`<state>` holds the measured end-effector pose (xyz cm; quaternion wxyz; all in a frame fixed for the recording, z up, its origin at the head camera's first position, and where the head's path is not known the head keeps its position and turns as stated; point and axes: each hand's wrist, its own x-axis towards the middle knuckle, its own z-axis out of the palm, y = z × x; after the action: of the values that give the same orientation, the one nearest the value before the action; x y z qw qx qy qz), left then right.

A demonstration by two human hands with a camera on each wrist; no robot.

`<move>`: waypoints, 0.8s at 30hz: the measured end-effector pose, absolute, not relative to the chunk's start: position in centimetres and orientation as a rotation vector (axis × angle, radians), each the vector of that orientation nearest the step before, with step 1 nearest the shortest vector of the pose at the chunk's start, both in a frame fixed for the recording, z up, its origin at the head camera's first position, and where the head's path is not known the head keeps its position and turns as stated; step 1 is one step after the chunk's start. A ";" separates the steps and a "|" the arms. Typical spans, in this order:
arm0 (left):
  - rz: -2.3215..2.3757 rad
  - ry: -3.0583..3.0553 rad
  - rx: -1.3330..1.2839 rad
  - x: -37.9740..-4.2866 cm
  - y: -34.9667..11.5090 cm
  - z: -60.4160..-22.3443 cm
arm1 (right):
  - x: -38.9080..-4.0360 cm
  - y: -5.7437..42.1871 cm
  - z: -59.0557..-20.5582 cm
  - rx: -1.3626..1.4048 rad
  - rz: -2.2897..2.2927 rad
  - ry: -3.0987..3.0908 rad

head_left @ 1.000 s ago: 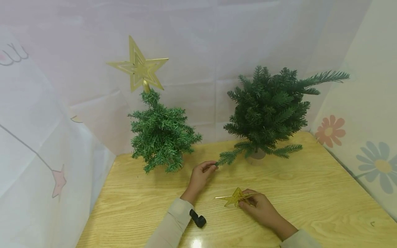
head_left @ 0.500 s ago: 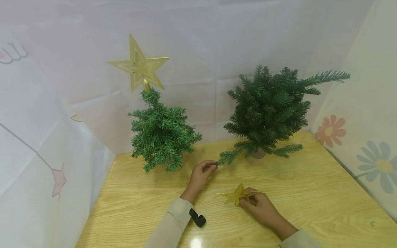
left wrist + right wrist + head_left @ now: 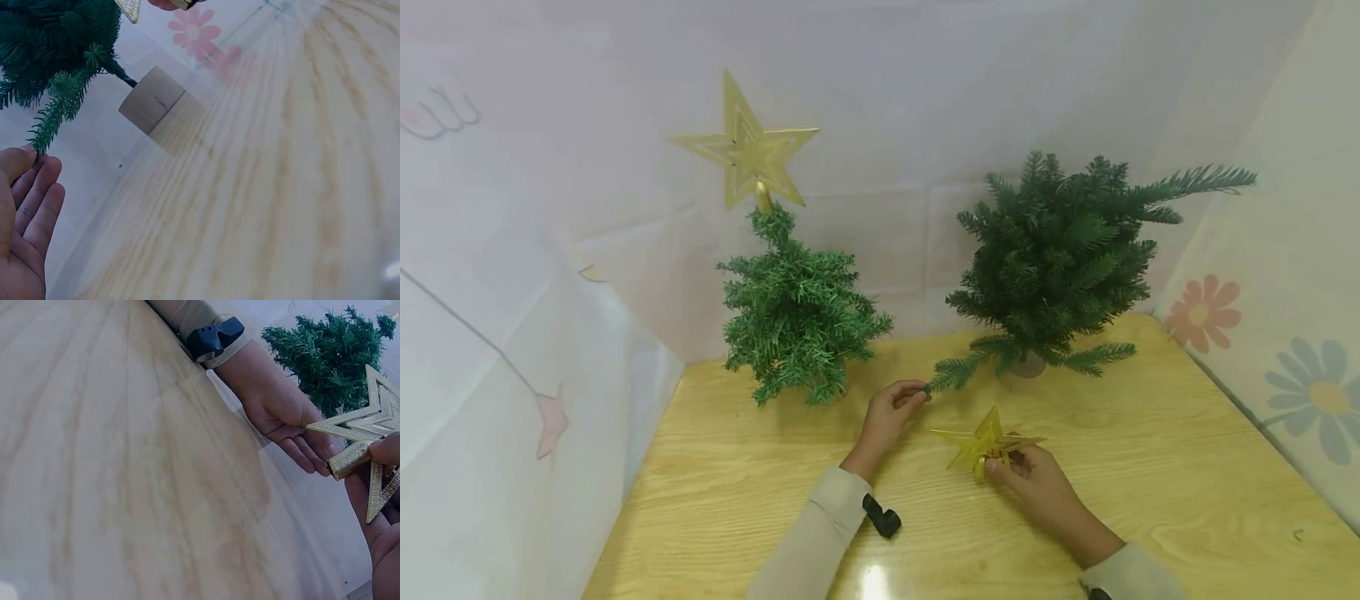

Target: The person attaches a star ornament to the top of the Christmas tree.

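My left hand (image 3: 886, 421) pinches the tip of a low branch (image 3: 958, 370) on the dark green artificial Christmas tree (image 3: 1056, 258) at the right. In the left wrist view, thumb and fingertips meet at the needles of that branch (image 3: 60, 103). Over the table in front of this tree, my right hand (image 3: 1048, 493) holds a gold star tree topper (image 3: 987, 439). Its hollow tube (image 3: 350, 459) lies under my right thumb in the right wrist view and points toward the left hand. Part of the star is cut off by that view's edge.
A smaller, lighter green Christmas tree (image 3: 801, 321) stands at the left with a gold star (image 3: 748, 154) on top. Both trees are on the wooden table (image 3: 737, 500), close to the white cloth backdrop (image 3: 887, 217). A round wooden base (image 3: 152, 100) carries the right tree.
The right hand has moved slightly forward over the table and tipped the star more upright, baring its tube. The left hand keeps its pinch on the branch tip. The head view has shifted a little.
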<state>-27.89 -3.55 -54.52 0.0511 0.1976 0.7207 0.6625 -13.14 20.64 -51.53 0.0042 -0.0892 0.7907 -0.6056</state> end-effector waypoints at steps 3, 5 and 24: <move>2.020 2.176 0.594 -27.8 -3.5 -54.5 | -13.2 20.8 -51.0 -0.334 -1.889 2.501; 2.028 2.164 0.589 -27.8 -3.5 -54.5 | -13.3 20.9 -50.5 -0.371 -1.904 2.503; 2.013 2.151 0.591 -26.4 -3.8 -51.4 | -14.5 21.9 -41.4 -0.616 -1.758 2.699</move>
<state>-26.45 -3.82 -51.40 0.0683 0.1962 0.7143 0.6683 -14.51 21.93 -41.43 -0.0686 -0.1873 0.8211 -0.5348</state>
